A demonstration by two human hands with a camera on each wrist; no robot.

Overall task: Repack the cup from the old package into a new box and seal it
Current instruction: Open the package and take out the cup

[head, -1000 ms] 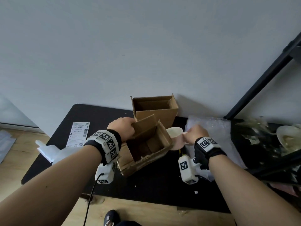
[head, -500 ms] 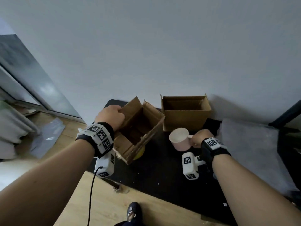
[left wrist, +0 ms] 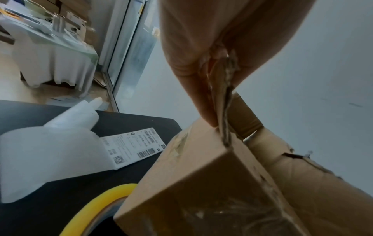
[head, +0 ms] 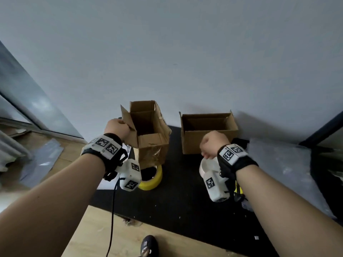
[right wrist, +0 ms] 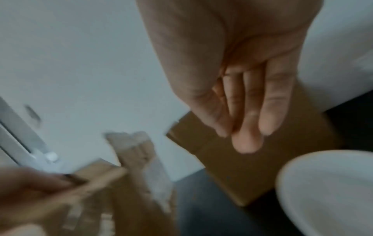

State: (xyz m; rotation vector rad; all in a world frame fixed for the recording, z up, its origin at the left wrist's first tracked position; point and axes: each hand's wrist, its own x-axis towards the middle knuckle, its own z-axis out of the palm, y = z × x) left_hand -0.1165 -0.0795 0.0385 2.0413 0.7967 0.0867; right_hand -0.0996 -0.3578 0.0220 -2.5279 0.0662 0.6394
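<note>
My left hand (head: 117,127) pinches a top flap of the worn old box (head: 148,134), seen close in the left wrist view as thumb and fingers on the flap of the old box (left wrist: 201,183). That box is upright and empty-looking, over a yellow tape roll (head: 151,180). The new box (head: 207,130) stands open against the wall. The pale cup (head: 204,165) sits on the black mat (head: 176,204) under my right hand (head: 213,143), partly hidden by the wrist camera. In the right wrist view the right hand's fingers (right wrist: 248,127) hang loosely curled, clear of the cup (right wrist: 327,194).
A shipping label (left wrist: 133,148) and white foam wrap (left wrist: 50,153) lie left of the old box. Bubble wrap (head: 278,164) covers the mat's right side beside a black frame leg (head: 324,127). Wooden floor and a shoe (head: 148,245) lie in front.
The left hand turned the old box from tilted to upright and carried it left. The right hand lowered the cup onto the mat and let go. The view swung left.
</note>
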